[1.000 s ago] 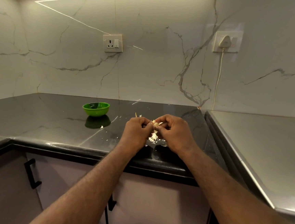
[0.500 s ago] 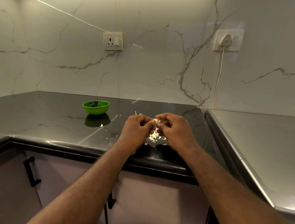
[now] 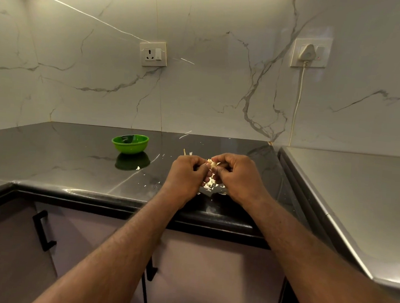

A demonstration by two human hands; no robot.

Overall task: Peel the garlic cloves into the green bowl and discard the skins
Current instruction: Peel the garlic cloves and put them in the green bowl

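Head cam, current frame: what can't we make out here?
Head view throughout.
Garlic clove: left hand and right hand pinch it, and their fingers cover most of it, so the remaining skin is unreadable.
Green bowl: shallow angle, near wall hides its bottom; contents unknown.
Skins on the countertop: pile partly behind both hands.

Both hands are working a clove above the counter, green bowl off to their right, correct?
No: the head view shows the bowl to their left. The left hand and right hand do hold the clove above the counter.
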